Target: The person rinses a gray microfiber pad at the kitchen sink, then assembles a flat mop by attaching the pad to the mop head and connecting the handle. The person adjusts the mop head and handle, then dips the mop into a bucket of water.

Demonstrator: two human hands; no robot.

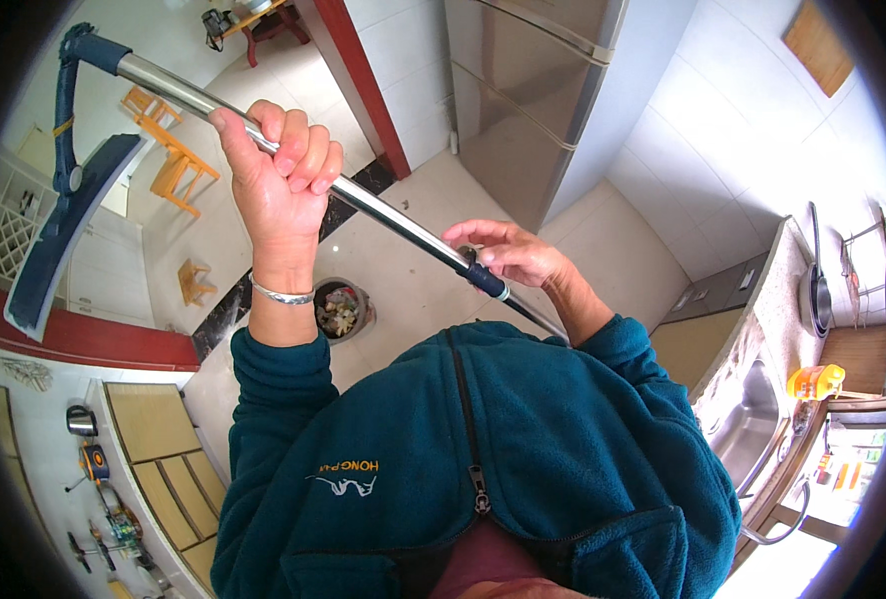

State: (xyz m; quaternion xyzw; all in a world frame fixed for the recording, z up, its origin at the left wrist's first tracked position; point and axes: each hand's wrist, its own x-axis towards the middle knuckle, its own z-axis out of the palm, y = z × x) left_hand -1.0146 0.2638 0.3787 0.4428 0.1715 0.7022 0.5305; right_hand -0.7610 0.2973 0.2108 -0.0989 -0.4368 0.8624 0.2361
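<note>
A flat mop with a shiny metal pole (393,214) slants across in front of me, its dark blue flat head (75,240) raised at the far left. My left hand (281,175) is closed round the upper pole, the thumb lying along it. Lower down the pole, my right hand (523,258) has its thumb and fingers curled at a dark blue clamp collar (485,281), which has a small black lever. Below the collar the pole runs on past my right wrist toward my body.
A round bin (361,317) holding scraps stands on the tiled floor beyond my left forearm. A tall fridge (518,110) is ahead. To the right is a counter with a sink (747,424) and an orange bottle (815,381). Cabinets (163,449) line the left; wooden chairs (178,170) stand past the doorway.
</note>
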